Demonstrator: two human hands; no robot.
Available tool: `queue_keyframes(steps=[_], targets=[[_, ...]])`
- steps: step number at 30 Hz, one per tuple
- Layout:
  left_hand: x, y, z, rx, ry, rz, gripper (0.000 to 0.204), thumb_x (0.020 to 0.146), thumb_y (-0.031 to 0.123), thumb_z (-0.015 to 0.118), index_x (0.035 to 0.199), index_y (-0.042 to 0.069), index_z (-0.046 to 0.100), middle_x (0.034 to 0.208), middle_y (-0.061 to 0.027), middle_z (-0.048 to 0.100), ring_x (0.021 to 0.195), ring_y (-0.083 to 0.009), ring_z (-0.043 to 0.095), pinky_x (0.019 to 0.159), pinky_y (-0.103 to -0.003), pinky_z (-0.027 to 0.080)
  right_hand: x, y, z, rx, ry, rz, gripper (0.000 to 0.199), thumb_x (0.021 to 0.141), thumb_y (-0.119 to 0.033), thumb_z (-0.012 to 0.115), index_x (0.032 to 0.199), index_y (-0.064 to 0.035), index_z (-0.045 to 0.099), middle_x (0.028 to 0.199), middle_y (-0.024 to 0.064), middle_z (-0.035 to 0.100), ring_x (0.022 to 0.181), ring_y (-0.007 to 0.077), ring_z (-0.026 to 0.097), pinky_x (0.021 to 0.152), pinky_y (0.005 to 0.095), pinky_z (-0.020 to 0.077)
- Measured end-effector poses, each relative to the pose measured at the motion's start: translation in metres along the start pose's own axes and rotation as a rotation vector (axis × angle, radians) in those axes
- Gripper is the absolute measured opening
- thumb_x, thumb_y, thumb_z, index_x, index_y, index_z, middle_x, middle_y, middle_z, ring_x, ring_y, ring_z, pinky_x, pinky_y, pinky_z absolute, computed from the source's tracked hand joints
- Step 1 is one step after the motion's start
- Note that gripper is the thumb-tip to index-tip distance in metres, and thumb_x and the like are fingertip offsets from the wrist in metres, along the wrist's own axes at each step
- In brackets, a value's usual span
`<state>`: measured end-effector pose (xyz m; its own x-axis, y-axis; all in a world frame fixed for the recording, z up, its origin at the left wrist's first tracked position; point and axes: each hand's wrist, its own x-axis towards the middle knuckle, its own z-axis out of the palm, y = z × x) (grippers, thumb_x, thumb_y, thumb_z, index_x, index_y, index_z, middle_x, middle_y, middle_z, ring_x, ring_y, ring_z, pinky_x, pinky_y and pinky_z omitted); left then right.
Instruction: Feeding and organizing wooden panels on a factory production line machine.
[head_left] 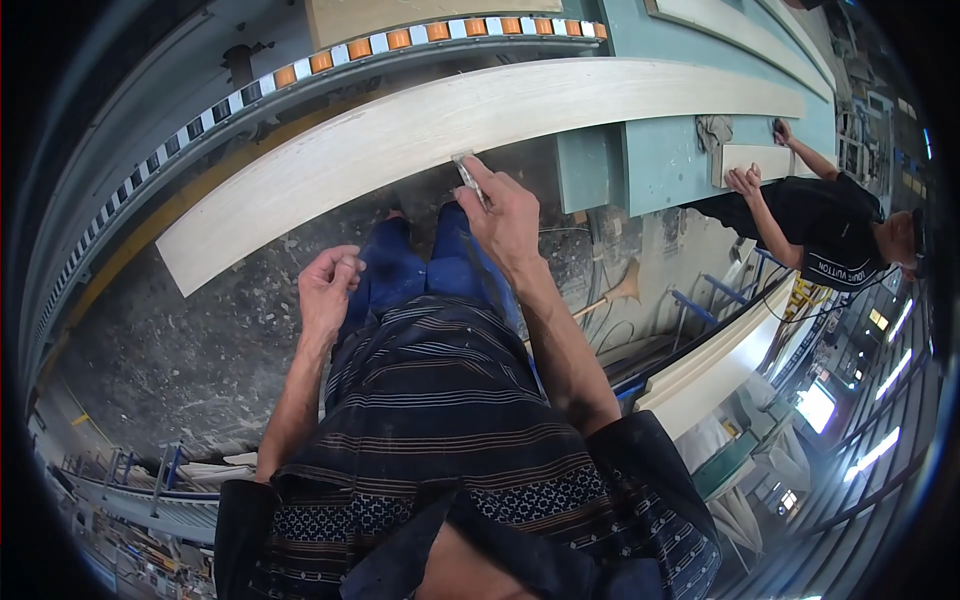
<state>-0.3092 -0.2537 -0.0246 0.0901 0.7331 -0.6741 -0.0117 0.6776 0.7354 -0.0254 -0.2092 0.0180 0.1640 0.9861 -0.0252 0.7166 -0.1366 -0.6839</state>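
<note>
A long pale board stretches across in front of me, from the lower left to the green table at the right. My right hand grips a small, flat, greyish scraper-like tool. The tool's tip meets the board's near edge; its exact kind is hard to make out. Off the board, my left hand hangs at the left of my legs with its fingers curled together. Whatever those fingers may hold is hidden.
Beyond the board runs a roller rail with orange rollers. A green table supports the board's right end. At the right, a co-worker handles a shorter board beside a grey rag. A broom lies near my right forearm.
</note>
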Motion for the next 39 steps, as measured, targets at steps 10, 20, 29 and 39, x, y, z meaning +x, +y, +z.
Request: queue_keyframes(steps=[10, 20, 29, 39], targets=[[0.0, 0.0, 0.001, 0.028, 0.009, -0.012, 0.019, 0.103, 0.015, 0.063, 0.115, 0.003, 0.073, 0.09, -0.0018, 0.073, 0.074, -0.0056, 0.059, 0.069, -0.022, 0.049, -0.003, 0.007, -0.005, -0.004, 0.031, -0.014, 0.04, 0.083, -0.008, 0.08, 0.123, -0.0066, 0.073, 0.075, 0.0121, 0.062, 0.062, 0.0218, 0.057, 0.059, 0.0348, 0.0474], [0.0, 0.002, -0.001, 0.059, 0.019, -0.011, 0.02, 0.104, 0.015, 0.063, 0.116, 0.002, 0.072, 0.091, -0.0018, 0.073, 0.075, -0.006, 0.06, 0.07, -0.022, 0.049, -0.003, 0.006, 0.0, 1.019, 0.118, 0.772, 0.044, 0.102, -0.019, 0.067, 0.138, 0.0042, 0.057, 0.087, 0.013, 0.071, 0.066, 0.0165, 0.066, 0.057, 0.0263, 0.0579], [0.002, 0.002, 0.001, 0.071, 0.01, -0.011, 0.02, 0.104, 0.015, 0.063, 0.116, 0.002, 0.071, 0.092, -0.0019, 0.073, 0.075, -0.0062, 0.06, 0.07, -0.022, 0.049, -0.009, -0.011, 0.012, 1.323, 0.031, 0.777, 0.039, 0.104, -0.019, 0.062, 0.136, 0.0033, 0.057, 0.089, 0.0156, 0.072, 0.068, 0.018, 0.069, 0.059, 0.0306, 0.0611], [0.002, -0.002, 0.0, 0.049, 0.002, 0.004, 0.021, 0.103, 0.015, 0.064, 0.116, 0.002, 0.072, 0.09, -0.0022, 0.073, 0.074, -0.0059, 0.059, 0.069, -0.022, 0.049, -0.013, 0.013, 0.034, 0.282, 0.241, 0.266, 0.028, 0.091, -0.007, 0.075, 0.116, 0.0047, 0.069, 0.081, 0.0054, 0.071, 0.069, 0.0071, 0.065, 0.062, 0.0231, 0.0524]])
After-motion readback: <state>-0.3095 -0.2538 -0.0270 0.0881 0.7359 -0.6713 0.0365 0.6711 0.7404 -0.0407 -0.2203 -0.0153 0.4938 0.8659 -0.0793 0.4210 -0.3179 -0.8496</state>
